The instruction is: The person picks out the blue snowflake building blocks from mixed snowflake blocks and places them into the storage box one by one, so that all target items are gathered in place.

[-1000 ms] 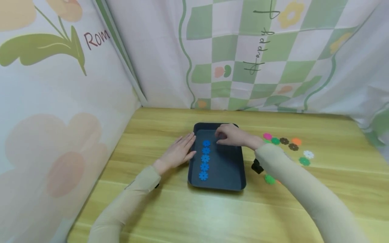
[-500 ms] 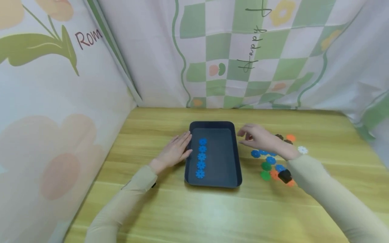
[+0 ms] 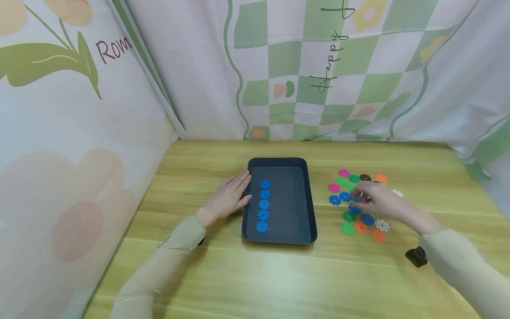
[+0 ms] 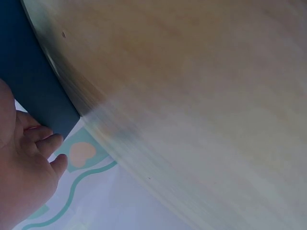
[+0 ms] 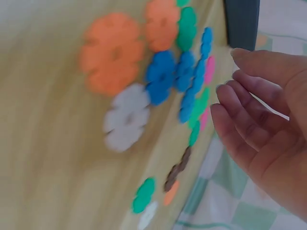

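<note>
The left hand (image 3: 228, 198) lies with straight fingers against the left rim of a dark tray (image 3: 312, 212); in the left wrist view the hand (image 4: 33, 163) is beside the tray's wall (image 4: 38, 72). Several blue flower-shaped discs (image 3: 263, 204) form a column in the tray's left half. Above the loose discs, the right hand (image 3: 378, 201) reaches over blue ones, partly hiding them. The right wrist view shows this hand (image 5: 268, 110) with thumb and bent fingers apart and nothing between them, near a row of blue discs (image 5: 197, 76).
Right of the tray, loose discs lie spread on the wooden table (image 3: 279, 279): pink (image 3: 334, 188), green (image 3: 348, 227), orange (image 3: 379, 235), white (image 3: 382, 225) and brown (image 3: 365, 177). A patterned curtain (image 3: 287, 57) hangs behind the table, with a printed panel (image 3: 79, 155) on the left.
The right hand has moved from above the tray, past its right edge, to the loose discs. The left hand still touches the tray's left rim. The head view has shifted slightly.
</note>
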The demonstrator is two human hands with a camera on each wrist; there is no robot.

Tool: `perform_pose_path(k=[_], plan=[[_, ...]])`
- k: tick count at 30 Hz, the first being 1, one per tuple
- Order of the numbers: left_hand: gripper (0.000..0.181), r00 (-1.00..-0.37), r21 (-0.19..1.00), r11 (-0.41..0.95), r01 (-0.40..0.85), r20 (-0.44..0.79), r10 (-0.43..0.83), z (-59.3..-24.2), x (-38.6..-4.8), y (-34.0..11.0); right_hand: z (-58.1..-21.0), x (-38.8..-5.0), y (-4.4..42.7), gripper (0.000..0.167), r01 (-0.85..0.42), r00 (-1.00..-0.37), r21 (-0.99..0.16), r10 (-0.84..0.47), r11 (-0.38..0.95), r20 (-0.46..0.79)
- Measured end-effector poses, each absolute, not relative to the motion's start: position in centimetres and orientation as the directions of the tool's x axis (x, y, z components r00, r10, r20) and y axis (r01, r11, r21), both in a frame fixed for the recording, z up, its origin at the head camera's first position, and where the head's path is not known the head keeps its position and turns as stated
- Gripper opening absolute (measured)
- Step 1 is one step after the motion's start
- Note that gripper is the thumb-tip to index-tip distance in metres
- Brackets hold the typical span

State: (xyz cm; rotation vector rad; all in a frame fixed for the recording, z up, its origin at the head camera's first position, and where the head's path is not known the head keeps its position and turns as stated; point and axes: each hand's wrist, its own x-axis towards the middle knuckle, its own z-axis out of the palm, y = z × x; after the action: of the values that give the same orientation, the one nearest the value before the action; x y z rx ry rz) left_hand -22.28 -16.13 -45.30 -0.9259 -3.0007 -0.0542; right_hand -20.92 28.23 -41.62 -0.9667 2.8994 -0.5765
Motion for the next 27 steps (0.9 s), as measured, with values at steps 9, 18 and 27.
perform_pose_path(k=[9, 18, 27], plan=[[0.066, -0.826, 0.038, 0.826, 0.563, 0.018, 0.563, -45.3, -22.3, -16.1, -42.8, -19.4, 31.1, 0.026, -0.575, -0.798, -0.374, -0.599, 0.728, 0.061], [0.066, -0.826, 0.037, 0.826, 0.563, 0.014, 0.563, -45.4, -22.2, -16.2, -43.6, -18.9, 31.6, 0.033, -0.538, -0.810, -0.374, -0.586, 0.755, -0.018], [0.065, -0.823, 0.022, 0.823, 0.567, 0.035, 0.567, -45.7, -22.3, -16.2, -44.0, -18.8, 31.5, 0.029, -0.593, -0.788, -0.345, -0.612, 0.727, 0.065]])
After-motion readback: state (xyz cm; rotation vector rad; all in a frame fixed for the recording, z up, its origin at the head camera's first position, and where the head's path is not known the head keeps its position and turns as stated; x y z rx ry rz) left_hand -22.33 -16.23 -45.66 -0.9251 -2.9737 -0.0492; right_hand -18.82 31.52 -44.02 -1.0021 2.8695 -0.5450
